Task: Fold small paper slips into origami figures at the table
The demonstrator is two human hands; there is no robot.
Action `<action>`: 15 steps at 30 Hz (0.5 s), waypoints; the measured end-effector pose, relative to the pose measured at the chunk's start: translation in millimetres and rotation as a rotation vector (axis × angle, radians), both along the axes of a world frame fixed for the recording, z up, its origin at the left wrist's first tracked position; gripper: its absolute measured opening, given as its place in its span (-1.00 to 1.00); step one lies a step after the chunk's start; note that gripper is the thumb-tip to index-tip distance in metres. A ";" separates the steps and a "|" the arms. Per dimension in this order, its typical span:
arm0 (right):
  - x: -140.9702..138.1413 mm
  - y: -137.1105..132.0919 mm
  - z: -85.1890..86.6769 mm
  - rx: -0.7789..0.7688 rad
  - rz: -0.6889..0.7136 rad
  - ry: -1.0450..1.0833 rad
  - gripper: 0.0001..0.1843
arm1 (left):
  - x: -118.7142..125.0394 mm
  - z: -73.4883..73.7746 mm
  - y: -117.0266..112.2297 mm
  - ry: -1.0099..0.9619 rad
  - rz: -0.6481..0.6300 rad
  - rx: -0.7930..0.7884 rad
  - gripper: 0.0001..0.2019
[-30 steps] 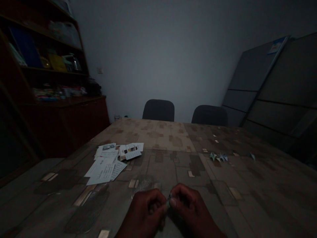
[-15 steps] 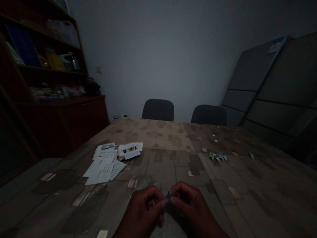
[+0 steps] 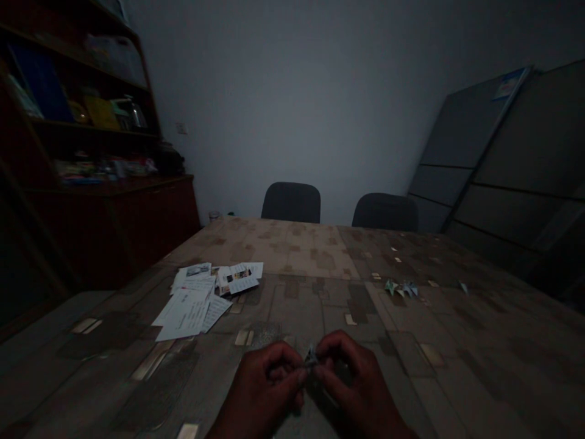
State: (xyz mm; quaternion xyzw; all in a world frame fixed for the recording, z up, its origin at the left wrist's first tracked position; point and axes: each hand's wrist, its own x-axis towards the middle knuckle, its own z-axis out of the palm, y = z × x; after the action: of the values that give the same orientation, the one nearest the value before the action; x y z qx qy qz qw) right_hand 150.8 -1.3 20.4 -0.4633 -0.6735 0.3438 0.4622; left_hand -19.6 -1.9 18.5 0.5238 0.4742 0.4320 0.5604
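My left hand (image 3: 267, 387) and my right hand (image 3: 351, 381) meet low in the middle of the view, just above the near part of the patterned table (image 3: 311, 256). Both are closed in a pinch on a tiny folded paper piece (image 3: 311, 356) held between the fingertips; a small point of it sticks up. The room is dim and the piece's shape is hard to make out.
A loose spread of white paper sheets (image 3: 201, 296) lies on the table to the left. A few small folded paper figures (image 3: 402, 288) sit at the right, with another (image 3: 464, 286) further right. Two dark chairs (image 3: 291, 202) stand at the far edge; shelves (image 3: 82, 134) on the left, panels (image 3: 503, 164) on the right.
Both hands have risen slightly and moved a little away from me while still pinching the small paper piece. Its tip now shows more clearly between the fingers.
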 end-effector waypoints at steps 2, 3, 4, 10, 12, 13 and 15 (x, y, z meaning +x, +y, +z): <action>1.1 -0.8 -0.5 0.020 0.013 0.000 -0.96 | -0.1 1.8 0.0 -0.036 -0.001 -0.017 -0.88; 1.6 -1.0 -1.0 0.022 0.013 0.004 -0.97 | -0.4 2.6 0.2 -0.060 0.001 -0.023 -0.87; 2.1 -1.2 -1.6 0.019 0.013 0.008 -0.97 | -0.9 3.2 0.4 -0.087 0.011 -0.021 -0.87; 3.4 0.3 -5.8 0.021 0.013 0.013 -0.94 | -7.1 3.8 3.4 -0.111 0.058 0.073 -0.89; 3.5 0.5 -6.4 0.026 0.015 0.018 -0.95 | -9.1 3.6 3.8 -0.065 0.054 0.114 -0.91; 3.5 0.2 -6.2 0.024 0.018 0.018 -0.95 | -9.8 3.7 3.6 -0.041 0.052 0.132 -0.91; 3.4 -0.9 -5.0 0.021 0.025 0.020 -0.95 | -10.5 4.5 2.7 -0.014 0.040 0.146 -0.90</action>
State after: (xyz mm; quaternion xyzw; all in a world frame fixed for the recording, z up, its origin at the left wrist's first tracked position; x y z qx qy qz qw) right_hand 154.1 -2.2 15.5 -0.4466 -0.6781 0.3468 0.4694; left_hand -30.1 0.7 23.0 0.5504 0.4480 0.4803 0.5154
